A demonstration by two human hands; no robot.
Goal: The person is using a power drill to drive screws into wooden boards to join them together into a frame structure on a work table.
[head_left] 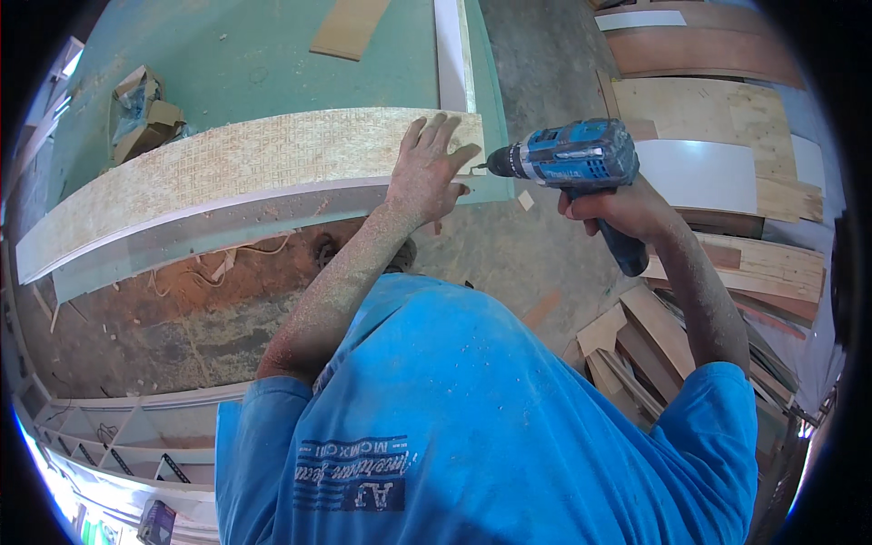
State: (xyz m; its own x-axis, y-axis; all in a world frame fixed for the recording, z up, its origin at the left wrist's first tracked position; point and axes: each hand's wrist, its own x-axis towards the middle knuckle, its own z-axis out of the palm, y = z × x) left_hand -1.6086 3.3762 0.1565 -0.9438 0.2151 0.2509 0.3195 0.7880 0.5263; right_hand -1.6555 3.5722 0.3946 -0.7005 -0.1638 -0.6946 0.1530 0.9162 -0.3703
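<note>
A dusty blue-and-black cordless drill (pixel 581 156) lies sideways in my right hand (pixel 613 207), its handle wrapped by my fingers. Its chuck faces left, and the thin bit (pixel 479 167) reaches the right end of a long pale wooden board (pixel 263 150); whether the bit has entered the wood I cannot tell. My left hand (pixel 425 173) presses on the board close to that end, fingers spread over its top and thumb near its front edge. Sawdust coats both forearms. The board has a white edge and lies across a green-topped table.
On the green tabletop (pixel 263 54) are a torn cardboard box (pixel 145 113), a brown offcut (pixel 351 27) and a white-sided strip (pixel 450 54) running away from me. Wood panels (pixel 708 113) are stacked at right, with leaning offcuts (pixel 640 341) nearer. A white shelved frame (pixel 136 436) stands at lower left.
</note>
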